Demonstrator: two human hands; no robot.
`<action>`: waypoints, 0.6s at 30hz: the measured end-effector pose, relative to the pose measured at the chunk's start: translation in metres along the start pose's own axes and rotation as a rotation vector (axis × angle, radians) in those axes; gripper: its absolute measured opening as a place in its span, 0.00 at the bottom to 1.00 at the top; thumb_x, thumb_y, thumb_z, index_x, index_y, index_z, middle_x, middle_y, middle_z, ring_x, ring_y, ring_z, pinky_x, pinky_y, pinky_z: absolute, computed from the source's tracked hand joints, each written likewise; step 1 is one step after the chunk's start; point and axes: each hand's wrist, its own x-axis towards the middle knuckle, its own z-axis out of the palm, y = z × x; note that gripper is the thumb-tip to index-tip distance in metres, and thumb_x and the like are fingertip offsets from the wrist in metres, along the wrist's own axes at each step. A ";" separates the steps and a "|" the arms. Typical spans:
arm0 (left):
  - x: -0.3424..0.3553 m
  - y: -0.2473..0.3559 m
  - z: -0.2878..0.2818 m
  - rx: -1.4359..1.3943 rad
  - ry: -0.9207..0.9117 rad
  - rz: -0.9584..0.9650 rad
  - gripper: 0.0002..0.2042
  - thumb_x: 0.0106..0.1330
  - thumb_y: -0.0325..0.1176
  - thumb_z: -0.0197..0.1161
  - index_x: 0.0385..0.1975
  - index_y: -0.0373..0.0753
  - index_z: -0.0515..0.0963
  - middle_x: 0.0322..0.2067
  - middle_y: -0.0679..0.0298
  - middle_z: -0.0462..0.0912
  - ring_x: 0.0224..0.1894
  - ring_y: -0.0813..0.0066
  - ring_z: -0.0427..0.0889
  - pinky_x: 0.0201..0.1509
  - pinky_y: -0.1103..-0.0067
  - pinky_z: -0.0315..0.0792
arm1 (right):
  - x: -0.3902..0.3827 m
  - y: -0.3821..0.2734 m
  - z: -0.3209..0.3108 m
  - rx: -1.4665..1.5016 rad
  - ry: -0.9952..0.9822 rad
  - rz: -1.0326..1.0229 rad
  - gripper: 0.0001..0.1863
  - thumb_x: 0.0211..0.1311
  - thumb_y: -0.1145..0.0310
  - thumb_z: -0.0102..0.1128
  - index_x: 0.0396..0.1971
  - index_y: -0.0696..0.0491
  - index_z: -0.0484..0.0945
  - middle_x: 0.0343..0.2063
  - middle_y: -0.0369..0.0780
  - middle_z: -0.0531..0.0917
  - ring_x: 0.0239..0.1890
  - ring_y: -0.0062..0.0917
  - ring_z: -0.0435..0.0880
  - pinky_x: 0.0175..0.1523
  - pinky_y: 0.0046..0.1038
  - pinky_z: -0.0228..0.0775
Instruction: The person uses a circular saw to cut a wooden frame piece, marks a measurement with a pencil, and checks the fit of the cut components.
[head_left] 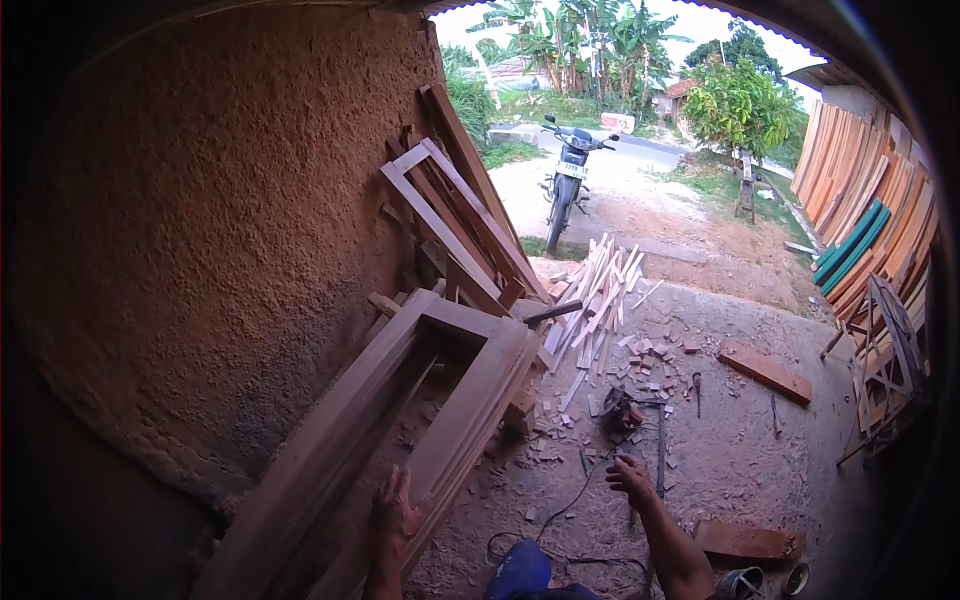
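Observation:
A long wooden frame (468, 395) with a rectangular opening lies at a slant on supports along the left wall. My left hand (393, 510) rests on the frame near its lower part, fingers extended. My right hand (630, 476) is in the air to the right of the frame, its fingers apart and slightly bent, with nothing visible in them. Beyond that hand, a dark power tool (620, 410) sits on the floor with a cord (560, 510) trailing toward me. A long dark metal bar (661, 450) lies beside the tool.
More frames (430, 180) lean on the rough wall (180, 220). Loose strips (605, 300), offcuts, planks (760, 370) and tins (740, 582) lie on the floor. Boards (850, 190) and a metal stand (885, 340) line the right. A motorbike (568, 175) stands outside.

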 end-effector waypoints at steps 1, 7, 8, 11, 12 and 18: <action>0.008 0.006 0.004 0.050 0.011 -0.012 0.41 0.64 0.53 0.65 0.74 0.37 0.61 0.71 0.45 0.64 0.70 0.44 0.66 0.75 0.56 0.59 | 0.024 -0.034 0.019 0.013 -0.085 -0.090 0.30 0.73 0.52 0.59 0.65 0.55 0.69 0.43 0.43 0.85 0.36 0.29 0.86 0.38 0.29 0.81; 0.060 0.051 0.025 0.110 -0.005 -0.085 0.46 0.61 0.61 0.66 0.74 0.41 0.60 0.62 0.47 0.72 0.62 0.44 0.73 0.67 0.51 0.65 | 0.171 -0.195 0.111 0.002 -0.200 -0.218 0.31 0.72 0.53 0.61 0.66 0.57 0.70 0.45 0.42 0.84 0.42 0.24 0.84 0.44 0.29 0.77; 0.075 0.057 0.027 0.109 0.014 -0.083 0.47 0.60 0.63 0.66 0.73 0.41 0.60 0.60 0.47 0.74 0.60 0.44 0.74 0.65 0.50 0.66 | 0.208 -0.216 0.120 -0.009 -0.233 -0.245 0.31 0.71 0.52 0.62 0.66 0.57 0.71 0.45 0.41 0.84 0.43 0.25 0.84 0.45 0.29 0.77; 0.094 0.079 0.032 0.204 -0.025 -0.137 0.47 0.58 0.61 0.69 0.71 0.37 0.63 0.57 0.46 0.74 0.56 0.44 0.75 0.61 0.53 0.69 | 0.307 -0.217 0.142 -0.106 -0.287 -0.203 0.32 0.68 0.50 0.63 0.63 0.57 0.73 0.44 0.40 0.84 0.45 0.26 0.83 0.47 0.30 0.76; 0.098 0.090 0.021 0.271 0.007 -0.142 0.43 0.59 0.57 0.70 0.70 0.39 0.65 0.53 0.48 0.76 0.54 0.47 0.77 0.58 0.55 0.71 | 0.331 -0.223 0.163 -0.153 -0.291 -0.192 0.32 0.67 0.50 0.64 0.62 0.57 0.75 0.43 0.40 0.84 0.45 0.27 0.82 0.47 0.30 0.76; 0.124 0.106 0.022 0.242 -0.056 -0.250 0.48 0.58 0.54 0.73 0.76 0.45 0.56 0.57 0.45 0.73 0.58 0.43 0.74 0.61 0.50 0.69 | 0.456 -0.212 0.227 -0.781 -0.225 -0.391 0.29 0.58 0.47 0.67 0.47 0.58 0.83 0.41 0.49 0.87 0.45 0.36 0.87 0.48 0.34 0.77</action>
